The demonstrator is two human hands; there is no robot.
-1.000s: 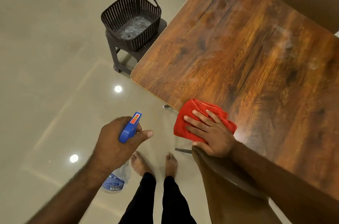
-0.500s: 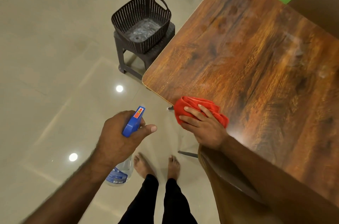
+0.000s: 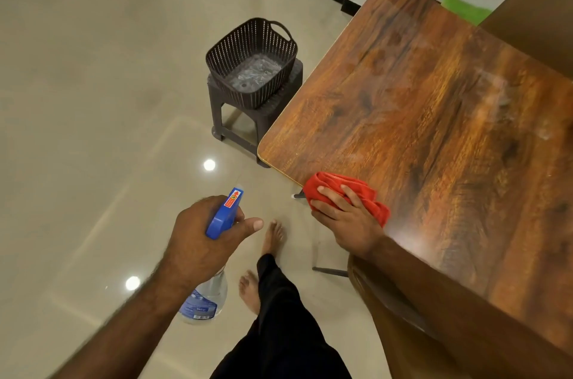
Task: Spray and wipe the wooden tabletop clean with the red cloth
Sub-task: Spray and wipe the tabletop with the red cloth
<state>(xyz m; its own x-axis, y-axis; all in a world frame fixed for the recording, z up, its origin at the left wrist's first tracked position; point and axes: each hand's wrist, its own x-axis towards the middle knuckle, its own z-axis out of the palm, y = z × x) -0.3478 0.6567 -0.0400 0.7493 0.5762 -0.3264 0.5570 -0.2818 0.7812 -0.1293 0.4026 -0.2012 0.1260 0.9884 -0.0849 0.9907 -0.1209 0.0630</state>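
The wooden tabletop [image 3: 434, 118] fills the right side, with pale smears toward its far right. A crumpled red cloth [image 3: 341, 187] lies at the table's near left corner, partly over the edge. My right hand [image 3: 347, 220] presses flat on the cloth, fingers spread over it. My left hand [image 3: 201, 242] is off the table above the floor, gripping a clear spray bottle [image 3: 206, 298] by its blue trigger head, nozzle pointing toward the table corner.
A dark perforated basket [image 3: 251, 65] sits on a dark plastic stool [image 3: 257, 124] just left of the table. A brown chair back [image 3: 381, 301] stands beside my right forearm. My bare feet are on the glossy tiled floor. A green item lies beyond the far table edge.
My right hand has slid the red cloth along the near edge toward the table's left corner. The left hand keeps the bottle in much the same pose. My feet have shifted.
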